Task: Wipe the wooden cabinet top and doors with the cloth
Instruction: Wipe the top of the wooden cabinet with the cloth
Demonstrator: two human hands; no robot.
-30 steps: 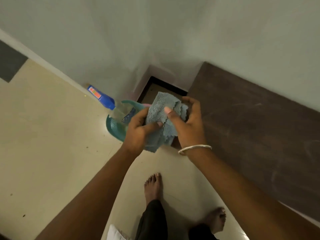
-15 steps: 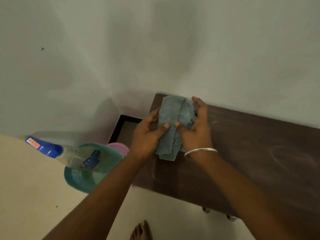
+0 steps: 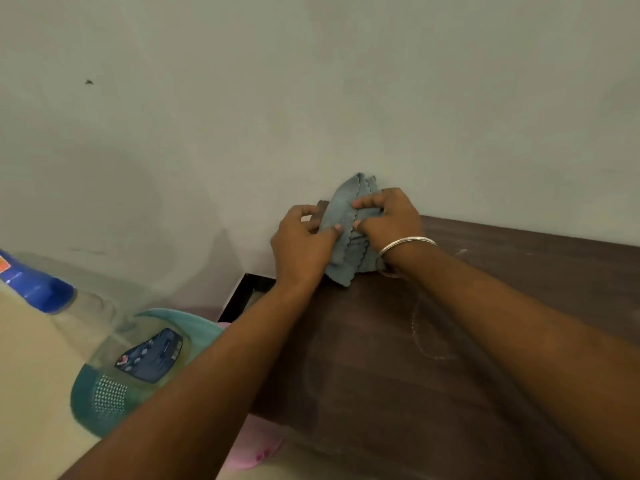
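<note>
A folded grey-blue cloth (image 3: 349, 244) with scalloped edges rests at the far left corner of the dark wooden cabinet top (image 3: 450, 358), against the pale wall. My left hand (image 3: 301, 247) grips its left side with thumb and fingers. On the cloth's right side my right hand (image 3: 388, 220), a silver bangle on its wrist, pinches the folds. The top shows dusty streaks and a faint ring mark. The cabinet doors are out of view.
Left of the cabinet on the floor stands a teal perforated basket (image 3: 104, 400), with a clear bottle with a blue cap (image 3: 45, 289) lying across it. Something pink (image 3: 256, 448) sits below the cabinet's left edge. A black-framed recess (image 3: 242, 296) lies behind.
Both hands have carried the cloth up from in front of the basket to the cabinet top's far left corner by the wall. The view has risen and moved closer to the cabinet.
</note>
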